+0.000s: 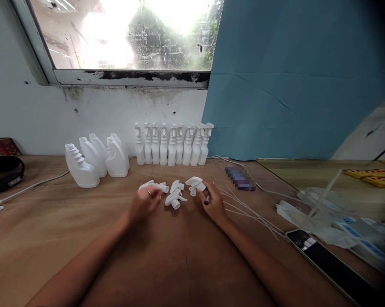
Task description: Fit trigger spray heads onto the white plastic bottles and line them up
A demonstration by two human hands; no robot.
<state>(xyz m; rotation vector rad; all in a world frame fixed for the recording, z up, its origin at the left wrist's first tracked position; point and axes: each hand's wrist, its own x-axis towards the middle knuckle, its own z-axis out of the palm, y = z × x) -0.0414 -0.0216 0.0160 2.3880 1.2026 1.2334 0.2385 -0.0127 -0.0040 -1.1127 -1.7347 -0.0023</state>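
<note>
Centre: nine spray bottles topped. Left: five handled bottles topless. Below centre: loose trigger heads; right hand pinches one. Left hand blurred, can't tell grip.

Two bare human forearms enter from the near edge, one on the left and one on the right. The left forearm and right forearm are slender and smooth in outline, uncovered along all that shows, broad at the near edge and tapering to narrow wrists. The left hand is ungloved, its fingers blurred, so finer detail is unclear. The right hand, also ungloved, is sharper, with slim fingers; its nails are too small to make out.
</note>
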